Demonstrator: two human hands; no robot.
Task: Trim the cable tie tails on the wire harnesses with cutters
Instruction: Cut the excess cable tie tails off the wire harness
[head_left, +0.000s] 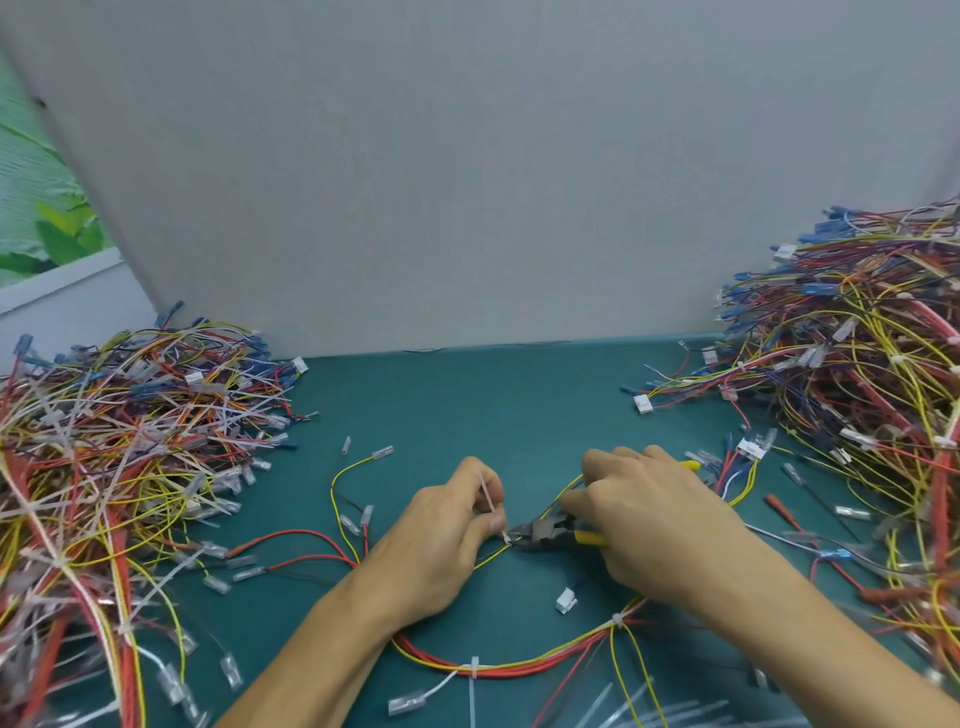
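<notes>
One wire harness (498, 667) of red and yellow wires lies in a loop on the green mat in front of me. My left hand (441, 540) pinches a white cable tie tail (488, 496) that stands up from a yellow wire. My right hand (644, 525) grips the yellow-handled cutters (545, 532). The dark jaws sit against the base of that tail, right beside my left thumb. Two more white cable ties (474, 670) bind the near part of the loop, one with a long tail pointing toward me.
A big pile of harnesses with long white tie tails (119, 457) fills the left side. Another tall pile (857, 384) covers the right. A grey partition (467, 182) closes off the back. Loose cut tails (675, 714) lie at the near edge.
</notes>
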